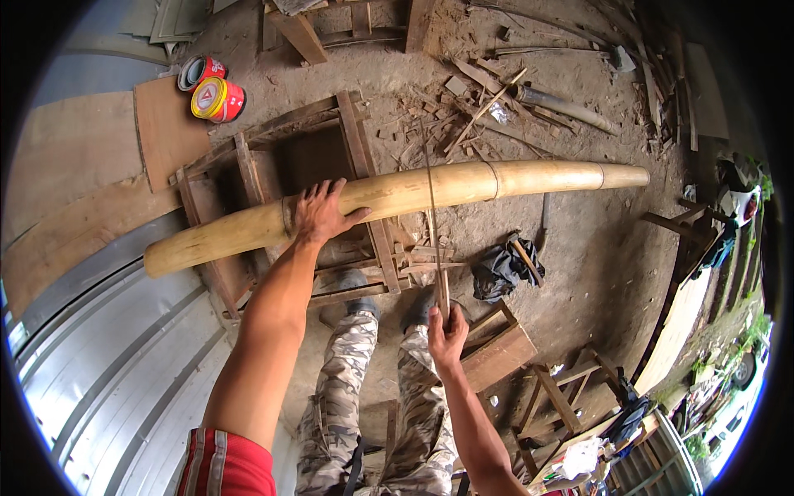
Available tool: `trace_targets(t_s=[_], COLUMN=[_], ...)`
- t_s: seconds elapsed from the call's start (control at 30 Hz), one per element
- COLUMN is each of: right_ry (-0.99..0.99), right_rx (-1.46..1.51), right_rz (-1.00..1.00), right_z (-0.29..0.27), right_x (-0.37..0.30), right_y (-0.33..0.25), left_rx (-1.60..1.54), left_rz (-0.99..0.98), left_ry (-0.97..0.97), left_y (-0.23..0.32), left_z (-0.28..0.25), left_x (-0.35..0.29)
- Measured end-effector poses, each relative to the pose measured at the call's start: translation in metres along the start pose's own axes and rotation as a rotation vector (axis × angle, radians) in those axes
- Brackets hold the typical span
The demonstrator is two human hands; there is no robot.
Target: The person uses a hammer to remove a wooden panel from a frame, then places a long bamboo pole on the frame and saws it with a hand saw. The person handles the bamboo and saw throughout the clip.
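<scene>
Head view: we saw the bamboo pole (393, 194) lying crosswise before the person, its left part over a wooden frame (357, 136) and its right part reaching out past it above the dirt floor (600, 240). The left hand (322, 213) lay palm down on the pole, just right of a dark joint, its fingers spread and its thumb pointing right; we saw it bear on the pole rather than close around it. The right hand (447, 335) was closed around the handle end of a saw (432, 215), and we saw the narrow blade run away from it across the pole, right of the left hand and left of the next joint. We could not tell how deep the blade sat. Below the pole, near the saw, we found a black bag (495, 273), with a wooden box (500, 355) nearer the right forearm. Beyond the pole we saw scrap wood (475, 99), and at the far left two cans, one yellow-lidded (218, 100)
</scene>
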State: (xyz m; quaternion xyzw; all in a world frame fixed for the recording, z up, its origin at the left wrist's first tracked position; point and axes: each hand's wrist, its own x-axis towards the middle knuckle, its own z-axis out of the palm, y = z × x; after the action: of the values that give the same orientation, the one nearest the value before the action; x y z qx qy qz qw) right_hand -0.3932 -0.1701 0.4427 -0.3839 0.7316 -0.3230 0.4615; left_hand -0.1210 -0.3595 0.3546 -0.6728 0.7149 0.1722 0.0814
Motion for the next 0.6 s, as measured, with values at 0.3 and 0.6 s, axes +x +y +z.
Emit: trace_targets(t_s=[0.3,0.6], right_ry=[0.131,-0.144], right_rx=[-0.619,-0.829], right_rz=[-0.27,-0.468], right_z=[0.019,0.014], right_x=[0.118,0.24], right_y=[0.013,-0.003], left_rx=[0.009,-0.029], left_rz=[-0.004,0.024], left_ry=[-0.049,-0.043], left_y=[-0.005,-0.021], left_z=[0.002,0.018], left_x=[0.001,0.002])
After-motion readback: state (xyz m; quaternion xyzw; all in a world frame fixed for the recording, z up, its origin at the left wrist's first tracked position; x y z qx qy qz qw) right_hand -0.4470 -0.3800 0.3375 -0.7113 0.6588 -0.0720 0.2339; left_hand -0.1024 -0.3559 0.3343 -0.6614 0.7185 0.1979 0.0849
